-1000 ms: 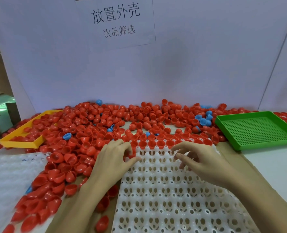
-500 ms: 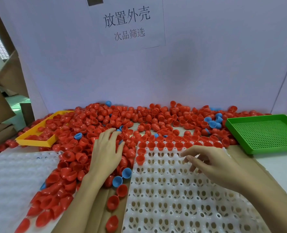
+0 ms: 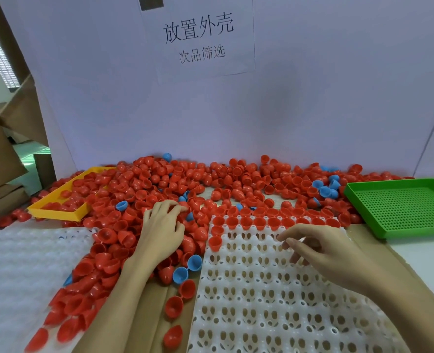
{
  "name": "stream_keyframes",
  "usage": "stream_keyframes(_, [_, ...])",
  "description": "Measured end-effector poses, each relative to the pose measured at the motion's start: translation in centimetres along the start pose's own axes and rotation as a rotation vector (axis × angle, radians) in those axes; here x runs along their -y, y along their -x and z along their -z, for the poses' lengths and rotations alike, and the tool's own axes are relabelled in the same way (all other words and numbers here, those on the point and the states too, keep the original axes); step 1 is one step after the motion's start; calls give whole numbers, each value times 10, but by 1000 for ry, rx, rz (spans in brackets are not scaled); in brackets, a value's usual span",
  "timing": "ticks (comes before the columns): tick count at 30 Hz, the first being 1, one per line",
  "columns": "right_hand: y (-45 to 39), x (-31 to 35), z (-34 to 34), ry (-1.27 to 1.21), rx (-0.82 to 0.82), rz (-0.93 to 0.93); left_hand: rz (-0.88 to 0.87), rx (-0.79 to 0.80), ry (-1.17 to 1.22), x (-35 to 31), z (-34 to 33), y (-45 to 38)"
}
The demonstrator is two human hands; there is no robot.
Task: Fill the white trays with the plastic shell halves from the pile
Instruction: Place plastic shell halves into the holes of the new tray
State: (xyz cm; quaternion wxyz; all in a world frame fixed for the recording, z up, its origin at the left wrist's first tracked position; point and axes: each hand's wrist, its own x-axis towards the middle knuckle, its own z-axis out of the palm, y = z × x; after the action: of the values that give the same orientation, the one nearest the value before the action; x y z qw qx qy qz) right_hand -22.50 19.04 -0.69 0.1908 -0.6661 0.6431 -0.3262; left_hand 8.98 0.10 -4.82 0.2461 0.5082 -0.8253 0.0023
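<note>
My left hand (image 3: pixel 162 231) lies palm down on the pile of red shell halves (image 3: pixel 175 187), fingers curled into the shells at the fingertips; whether that grip has hold of one I cannot tell. My right hand (image 3: pixel 320 253) hovers over the white tray (image 3: pixel 261 301), fingers loosely bent and spread, its grip holding nothing that I can see. The tray's far row is filled with red halves sitting open side up, and two more sit below them down its left edge (image 3: pixel 215 236); the other pockets are bare. A second white tray (image 3: pixel 20 263) lies to my left, shells spilling over its near edge. A few blue halves (image 3: pixel 187 267) are mixed in. A yellow tray (image 3: pixel 58 212) sits far left on the worktop, a green perforated tray (image 3: pixel 401 207) far right
</note>
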Motion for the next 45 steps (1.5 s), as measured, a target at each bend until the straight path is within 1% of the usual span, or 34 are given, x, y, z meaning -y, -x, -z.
stream_keyframes(3, [0, 1, 0, 6, 5, 8, 20, -52, 66, -1, 3, 1])
stream_keyframes(5, [0, 1, 0, 8, 4, 13, 17, -120, 147, -5, 9, 1])
stream_keyframes(8, [1, 3, 4, -1, 0, 18, -34, -243, 310, -18, 23, 5])
stream_keyframes(11, [2, 4, 10, -31, 1, 15, -123, -264, 500, -45, 36, 13])
stream_keyframes(13, [3, 6, 11, -43, 16, 12, -173, -209, 587, -66, 39, 21])
stream_keyframes(16, [4, 11, 8, -70, 54, 23, -264, -17, 635, -93, 34, 34])
stream_keyframes(18, [6, 17, 4, -142, 88, 49, -336, 76, 652, -107, 29, 42])
stream_keyframes(20, [8, 25, -1, -231, 121, 79, -375, 129, 687, -117, 26, 48])
stream_keyframes(22, [10, 32, -9, -278, 123, 100, -397, 145, 718, -123, 26, 53])
stream_keyframes(25, [10, 36, -19, -285, 58, 124, -397, 117, 730, -125, 27, 57])
stream_keyframes(27, [9, 36, -19, -264, 15, 143, -368, 115, 747, -124, 29, 57])
stream_keyframes(29, [9, 35, -17, -248, -12, 153, -318, 148, 777, -122, 31, 55])
stream_keyframes(32, [8, 32, -14, -216, -54, 152, -249, 215, 936, -119, 32, 51])
stream_keyframes(34, [7, 32, -13, -184, -71, 155, -226, 192, 1039, -117, 33, 49])
stream_keyframes(35, [7, 31, -14, -178, -74, 155, -230, 162, 1054, -116, 32, 48])
stream_keyframes(41, [8, 31, -19, -189, -57, 149, -284, 19, 951, -115, 29, 47])
stream_keyframes(43, [9, 31, -20, -197, -47, 139, -282, -79, 825, -112, 27, 45])
stream_keyframes(45, [8, 30, -20, -191, -55, 129, -270, -190, 630, -106, 24, 43])
